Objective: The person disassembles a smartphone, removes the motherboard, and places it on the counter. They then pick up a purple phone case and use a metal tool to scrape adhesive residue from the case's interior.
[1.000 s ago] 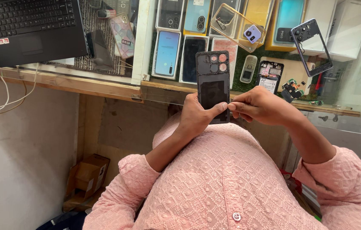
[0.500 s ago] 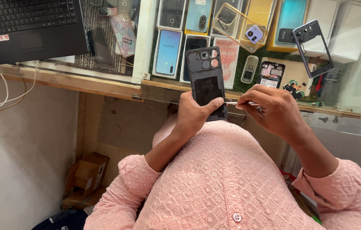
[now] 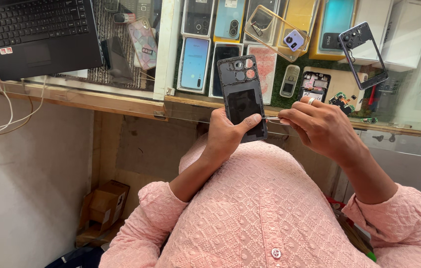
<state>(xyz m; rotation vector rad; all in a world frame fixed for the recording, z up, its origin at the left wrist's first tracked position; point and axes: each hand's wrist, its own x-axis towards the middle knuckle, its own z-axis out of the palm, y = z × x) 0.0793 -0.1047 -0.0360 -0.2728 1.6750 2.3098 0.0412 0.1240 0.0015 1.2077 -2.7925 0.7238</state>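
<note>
My left hand [image 3: 226, 135] grips a black phone back cover [image 3: 242, 97], inner side up, with round camera cut-outs at its top. The thumb presses on its lower right edge. My right hand [image 3: 319, 126], a ring on one finger, pinches a thin metal tool [image 3: 271, 119] whose tip meets the cover's right edge near my left thumb. Both hands hover over the front edge of a glass counter [image 3: 399, 141]. My pink sleeves and shirt fill the lower part of the view.
A black laptop [image 3: 36, 34] sits at the counter's left with white cables [image 3: 6, 111] hanging down. Several phones, cases and boxes lie under the glass. A purple phone frame [image 3: 364, 54] and an opened phone [image 3: 313, 85] lie at right. A cardboard box [image 3: 103, 206] stands on the floor.
The back cover has shifted left and slightly up in my left hand. My right hand pulled away from it to the right, and the thin tool now shows between them.
</note>
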